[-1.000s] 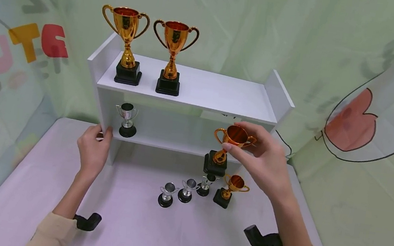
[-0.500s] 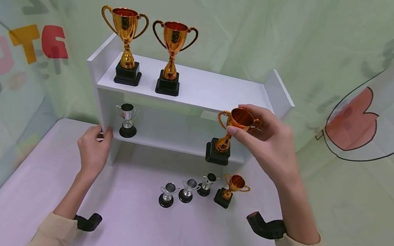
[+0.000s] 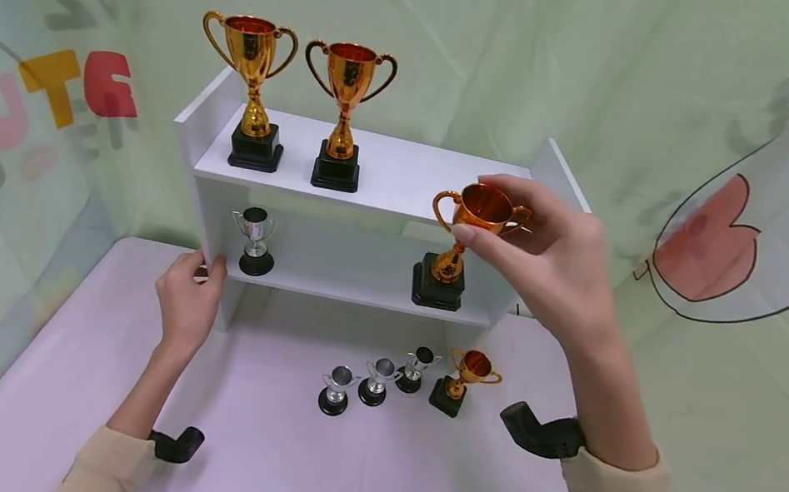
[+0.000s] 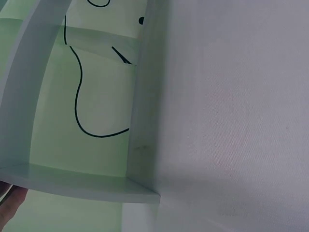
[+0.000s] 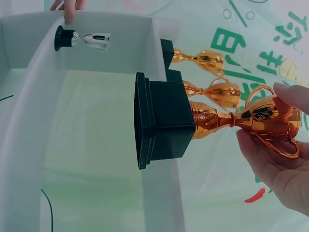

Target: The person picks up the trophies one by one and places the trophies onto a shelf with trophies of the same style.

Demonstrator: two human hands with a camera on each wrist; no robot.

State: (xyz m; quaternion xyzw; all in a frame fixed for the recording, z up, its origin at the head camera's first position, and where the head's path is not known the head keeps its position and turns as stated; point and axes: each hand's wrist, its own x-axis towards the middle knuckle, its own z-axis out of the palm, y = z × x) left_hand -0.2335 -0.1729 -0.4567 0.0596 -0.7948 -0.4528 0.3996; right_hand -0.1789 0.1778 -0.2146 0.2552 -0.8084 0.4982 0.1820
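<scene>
My right hand pinches a gold trophy cup by its bowl between thumb and fingers. The trophy is upright, its black square base in the air in front of the white shelf unit. My left hand grips the unit's left side panel near the middle board. Close to that hand, a small silver trophy stands on the middle board. Two large gold trophies stand at the left of the top board. In the left wrist view only some fingertips show at the lower left corner.
On the table before the unit stand several small silver trophies in a slanting row, with a smaller gold trophy at their right. A green curtain hangs behind, and a heart drawing is on the right side.
My right hand has raised the gold trophy from just above the table trophies to between the middle and top boards. My left hand has stayed in place on the shelf unit.
</scene>
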